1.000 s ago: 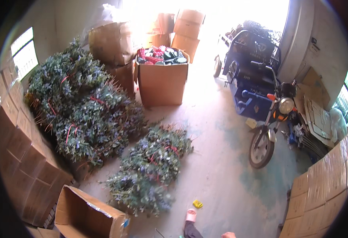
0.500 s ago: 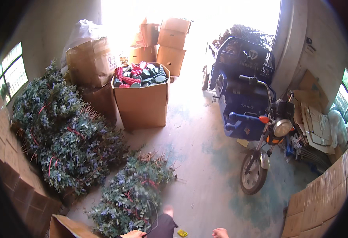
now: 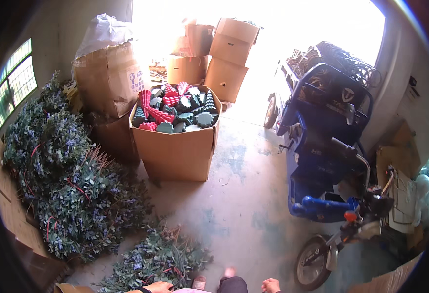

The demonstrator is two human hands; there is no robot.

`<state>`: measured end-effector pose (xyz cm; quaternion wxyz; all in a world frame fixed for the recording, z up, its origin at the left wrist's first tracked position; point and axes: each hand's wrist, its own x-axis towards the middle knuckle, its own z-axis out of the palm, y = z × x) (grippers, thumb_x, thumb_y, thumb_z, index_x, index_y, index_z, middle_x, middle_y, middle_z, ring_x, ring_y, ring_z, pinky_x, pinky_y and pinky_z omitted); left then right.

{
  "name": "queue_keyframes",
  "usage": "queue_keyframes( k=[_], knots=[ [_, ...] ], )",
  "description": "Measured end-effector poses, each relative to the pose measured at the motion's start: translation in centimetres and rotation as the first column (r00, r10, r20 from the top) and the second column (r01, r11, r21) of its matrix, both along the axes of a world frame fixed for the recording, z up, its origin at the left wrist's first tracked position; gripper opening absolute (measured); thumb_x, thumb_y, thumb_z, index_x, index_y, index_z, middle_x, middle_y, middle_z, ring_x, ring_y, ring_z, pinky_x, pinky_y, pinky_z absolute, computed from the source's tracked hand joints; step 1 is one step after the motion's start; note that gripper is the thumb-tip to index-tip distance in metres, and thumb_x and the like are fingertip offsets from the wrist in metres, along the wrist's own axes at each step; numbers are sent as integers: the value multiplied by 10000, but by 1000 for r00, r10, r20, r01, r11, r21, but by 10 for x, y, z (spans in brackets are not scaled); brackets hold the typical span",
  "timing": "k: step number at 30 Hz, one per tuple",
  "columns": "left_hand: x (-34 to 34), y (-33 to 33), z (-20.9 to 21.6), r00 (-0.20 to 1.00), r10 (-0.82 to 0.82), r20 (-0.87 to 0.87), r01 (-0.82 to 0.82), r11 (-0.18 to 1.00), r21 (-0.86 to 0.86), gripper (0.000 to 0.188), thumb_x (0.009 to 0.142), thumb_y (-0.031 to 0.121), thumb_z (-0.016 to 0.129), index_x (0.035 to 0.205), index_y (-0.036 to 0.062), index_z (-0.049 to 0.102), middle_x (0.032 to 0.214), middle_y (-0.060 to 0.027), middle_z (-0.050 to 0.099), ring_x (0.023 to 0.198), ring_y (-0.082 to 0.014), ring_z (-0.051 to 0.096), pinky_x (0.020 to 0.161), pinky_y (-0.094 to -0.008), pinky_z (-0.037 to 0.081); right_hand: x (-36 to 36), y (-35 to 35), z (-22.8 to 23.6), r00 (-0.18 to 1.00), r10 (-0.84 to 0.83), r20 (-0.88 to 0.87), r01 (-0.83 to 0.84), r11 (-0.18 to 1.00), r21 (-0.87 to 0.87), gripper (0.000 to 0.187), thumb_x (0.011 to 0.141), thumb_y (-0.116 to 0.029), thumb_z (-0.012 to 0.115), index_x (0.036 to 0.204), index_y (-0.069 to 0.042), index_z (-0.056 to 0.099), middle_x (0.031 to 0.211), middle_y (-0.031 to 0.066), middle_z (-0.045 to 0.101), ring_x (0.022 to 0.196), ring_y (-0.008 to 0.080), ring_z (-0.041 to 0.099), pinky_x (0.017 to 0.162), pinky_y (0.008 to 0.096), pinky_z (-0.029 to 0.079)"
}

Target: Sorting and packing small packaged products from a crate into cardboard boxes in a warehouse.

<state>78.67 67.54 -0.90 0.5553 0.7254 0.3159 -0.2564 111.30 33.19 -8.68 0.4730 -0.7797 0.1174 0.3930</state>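
At the lower edge, left of centre, my left hand (image 3: 160, 287) shows its back, with a black band at the wrist. Its fingers are mostly cut off by the edge. It is nearest to a bundle of blue-green artificial foliage (image 3: 148, 259) on the floor, tied with red strips; touching or apart, I cannot tell. My right hand (image 3: 271, 285) is at the lower edge right of centre, fingers curled in. Anything inside them is hidden. Between the hands are a dark-clothed knee (image 3: 232, 284) and a foot in a pink slipper (image 3: 199, 282).
A large foliage pile (image 3: 85, 195) lies on the left. An open cardboard box (image 3: 175, 156) holds red and green ridged pieces. More cartons (image 3: 226, 73) stand by the bright doorway. A blue cargo tricycle (image 3: 317, 156) stands on the right, near flattened cardboard (image 3: 402, 200).
The view has shifted: the box, foliage and tricycle sit lower, and the tricycle farther right and larger. The thin dark loop by my left hand and a small yellow item no longer show.
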Motion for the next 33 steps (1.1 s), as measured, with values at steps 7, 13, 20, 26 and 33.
queue_keyframes(
  k=[7, 13, 20, 26, 33],
  knots=[
    [139, 56, 17, 986, 4, 165, -32, 985, 168, 338, 862, 294, 364, 946, 54, 586, 972, -185, 585, 952, -303, 545, 782, -382, 423, 150, 92, -19, 986, 160, -39, -157, 985, 65, 65, 764, -94, 516, 738, -35, 527, 595, 96, 518, 471, 203, 481, 415, 369, 403],
    [322, 131, 49, 964, -239, 119, 185, 919, 349, 333, 857, 284, 349, 906, 61, 592, 918, -179, 596, 897, -298, 566, 747, -383, 436, 375, 188, -53, 971, 240, -17, -241, 970, -42, 64, 730, -68, 538, 740, -12, 567, 542, 107, 556, 435, 174, 525, 372, 300, 423],
    [451, 232, 73, 993, -98, -71, 121, 848, 515, 350, 816, 356, 455, 929, 33, 525, 920, -197, 585, 853, -348, 565, 727, -419, 449, 522, 425, 82, 925, 375, 58, -378, 925, 49, 80, 767, -102, 528, 762, -25, 551, 576, 60, 545, 394, 121, 472, 360, 263, 413],
    [589, 336, 73, 998, -43, -37, 51, 967, 249, 361, 823, 360, 416, 920, 28, 520, 870, -213, 589, 855, -375, 553, 737, -436, 433, 632, 562, 69, 870, 493, 9, -485, 853, 192, 111, 784, -123, 524, 813, -18, 549, 580, 68, 546, 392, 108, 461, 356, 247, 391],
    [721, 476, 92, 987, -141, -82, 147, 986, 78, 424, 832, 384, 407, 1065, 42, 498, 914, -190, 584, 894, -342, 544, 758, -416, 412, 796, 634, 2, 896, 438, -73, -442, 896, -44, 102, 775, -65, 507, 814, 19, 547, 580, 130, 565, 412, 181, 517, 366, 283, 434]
  ],
)
